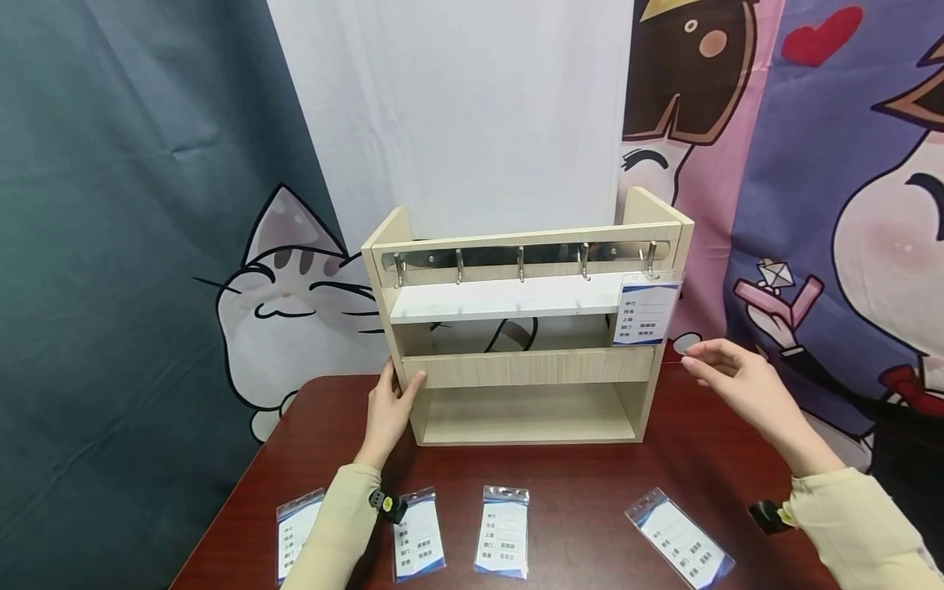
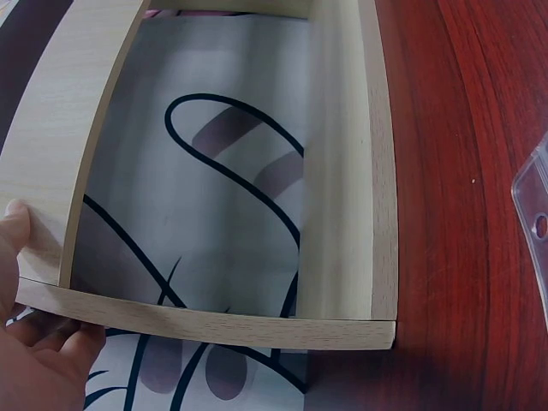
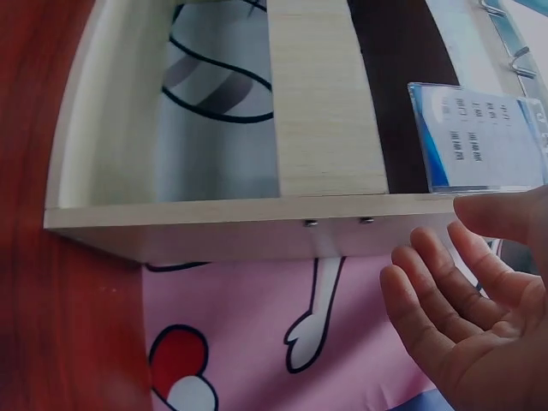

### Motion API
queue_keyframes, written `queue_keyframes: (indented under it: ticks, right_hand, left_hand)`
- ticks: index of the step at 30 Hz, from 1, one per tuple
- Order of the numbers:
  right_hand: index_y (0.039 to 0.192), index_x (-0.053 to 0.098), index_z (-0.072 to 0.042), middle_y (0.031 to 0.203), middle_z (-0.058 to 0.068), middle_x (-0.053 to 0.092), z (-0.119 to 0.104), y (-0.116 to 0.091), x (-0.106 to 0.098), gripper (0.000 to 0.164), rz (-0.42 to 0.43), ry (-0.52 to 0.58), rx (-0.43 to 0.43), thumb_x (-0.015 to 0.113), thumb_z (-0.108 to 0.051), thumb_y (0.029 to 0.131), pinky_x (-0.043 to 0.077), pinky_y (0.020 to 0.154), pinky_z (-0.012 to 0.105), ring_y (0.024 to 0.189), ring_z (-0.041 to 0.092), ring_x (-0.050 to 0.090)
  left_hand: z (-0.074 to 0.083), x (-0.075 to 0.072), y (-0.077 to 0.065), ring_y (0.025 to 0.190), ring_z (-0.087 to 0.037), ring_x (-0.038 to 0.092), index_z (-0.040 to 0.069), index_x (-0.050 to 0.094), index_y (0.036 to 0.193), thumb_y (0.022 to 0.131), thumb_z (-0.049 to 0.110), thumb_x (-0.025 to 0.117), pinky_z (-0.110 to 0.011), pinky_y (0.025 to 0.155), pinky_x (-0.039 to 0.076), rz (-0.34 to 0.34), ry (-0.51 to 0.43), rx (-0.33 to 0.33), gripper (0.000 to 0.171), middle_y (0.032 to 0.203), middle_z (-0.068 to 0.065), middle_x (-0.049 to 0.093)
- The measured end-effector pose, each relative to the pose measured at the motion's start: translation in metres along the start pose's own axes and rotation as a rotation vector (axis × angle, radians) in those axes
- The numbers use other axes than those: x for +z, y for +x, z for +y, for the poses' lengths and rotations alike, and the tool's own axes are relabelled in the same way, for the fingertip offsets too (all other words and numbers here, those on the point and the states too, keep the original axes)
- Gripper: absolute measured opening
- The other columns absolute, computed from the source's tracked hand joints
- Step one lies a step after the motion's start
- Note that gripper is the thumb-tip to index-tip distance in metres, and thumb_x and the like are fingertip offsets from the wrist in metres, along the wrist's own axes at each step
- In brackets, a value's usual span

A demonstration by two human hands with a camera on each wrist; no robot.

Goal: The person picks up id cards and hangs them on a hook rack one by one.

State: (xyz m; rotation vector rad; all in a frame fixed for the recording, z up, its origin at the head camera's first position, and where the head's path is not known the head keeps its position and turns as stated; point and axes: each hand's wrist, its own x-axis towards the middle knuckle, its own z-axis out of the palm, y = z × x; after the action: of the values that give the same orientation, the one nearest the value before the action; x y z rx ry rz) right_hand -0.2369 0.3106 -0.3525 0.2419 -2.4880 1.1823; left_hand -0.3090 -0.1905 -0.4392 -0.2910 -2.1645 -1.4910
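A reddish-brown wood-grain desk [image 1: 575, 508] fronts a printed backdrop. At the left is a dark teal section [image 1: 111, 205] with a smiling, whiskered cartoon cat [image 1: 295, 328] low beside a white panel [image 1: 472, 106]. The right side, pink and purple, carries a red heart [image 1: 822, 37] above a pink ring box [image 1: 778, 299] with a diamond.

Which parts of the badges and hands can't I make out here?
Head view: part of the leftmost badge, hidden by the left sleeve.
Head view: print on the hanging badge, mostly too small to read.
Left wrist view: most of a badge holder, cut off by the right edge.
Left wrist view: part of the left hand, hidden by the side board.
Right wrist view: part of the right hand, cut off by the right edge.
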Motion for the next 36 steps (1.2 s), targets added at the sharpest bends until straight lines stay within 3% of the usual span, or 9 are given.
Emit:
queue_keyframes:
  ticks: [5, 24, 32, 36]
  right_hand:
    - [0.115, 0.067, -0.006, 0.100, 0.014, 0.073, 0.005, -0.007, 0.005, 0.031, -0.014, -0.077, -0.005, 0.069, -0.031, 0.098, 0.050, 0.063, 0.017, 0.079, -0.006, 0.062]
    - [0.111, 0.067, -0.005, 0.099, 0.013, 0.072, 0.033, -0.033, 0.026, 0.026, -0.075, -0.091, 0.005, 0.075, -0.022, 0.093, 0.053, 0.063, 0.022, 0.080, -0.006, 0.062]
    - [0.111, 0.068, -0.007, 0.096, 0.008, 0.073, 0.044, -0.043, 0.033, 0.028, -0.088, -0.123, 0.039, 0.077, -0.026, 0.092, 0.051, 0.065, 0.021, 0.079, -0.005, 0.062]
    - [0.111, 0.069, -0.008, 0.096, 0.006, 0.073, 0.049, -0.049, 0.035, 0.029, -0.106, -0.141, 0.059, 0.077, -0.027, 0.091, 0.050, 0.066, 0.020, 0.080, -0.004, 0.063]
  left_hand:
    - [-0.001, 0.001, 0.000, 0.129, -0.036, 0.055, 0.005, 0.040, 0.152, 0.097, 0.036, 0.069, -0.052, 0.100, 0.048, 0.002, 0.012, -0.002, 0.070, 0.138, -0.024, 0.055]
    - [0.000, 0.000, -0.001, 0.129, -0.034, 0.055, 0.009, 0.041, 0.152, 0.097, 0.034, 0.069, -0.050, 0.100, 0.049, 0.007, 0.001, 0.005, 0.066, 0.139, -0.023, 0.056]
    - [-0.003, 0.000, 0.001, 0.128, -0.035, 0.056, 0.004, 0.042, 0.151, 0.095, 0.029, 0.072, -0.050, 0.099, 0.049, 0.008, -0.004, 0.024, 0.068, 0.138, -0.026, 0.056]
    - [0.007, -0.002, 0.000, 0.128, -0.038, 0.055, 0.000, 0.040, 0.151, 0.097, 0.020, 0.071, -0.052, 0.098, 0.049, -0.003, 0.003, 0.018, 0.065, 0.138, -0.030, 0.054]
